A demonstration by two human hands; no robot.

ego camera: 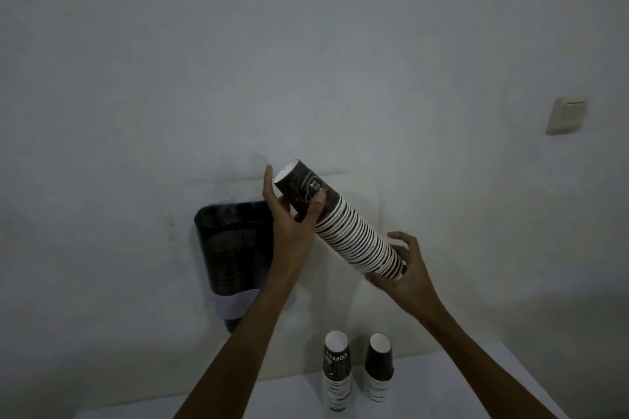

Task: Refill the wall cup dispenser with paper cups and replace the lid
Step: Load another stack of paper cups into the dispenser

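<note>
I hold a long stack of dark paper cups [354,235] tilted in the air, its closed bottom end up and to the left, its rims down to the right. My left hand [292,214] grips the upper end. My right hand [401,265] supports the lower end from below. The dark translucent cup dispenser [231,248] hangs on the wall to the left, partly behind my left forearm; its top is open and some cups show inside. I see no lid.
Two short stacks of paper cups [337,371] [379,367] stand upside down on the white table [476,384] below. A wall switch [566,114] sits at the upper right. The wall is plain grey.
</note>
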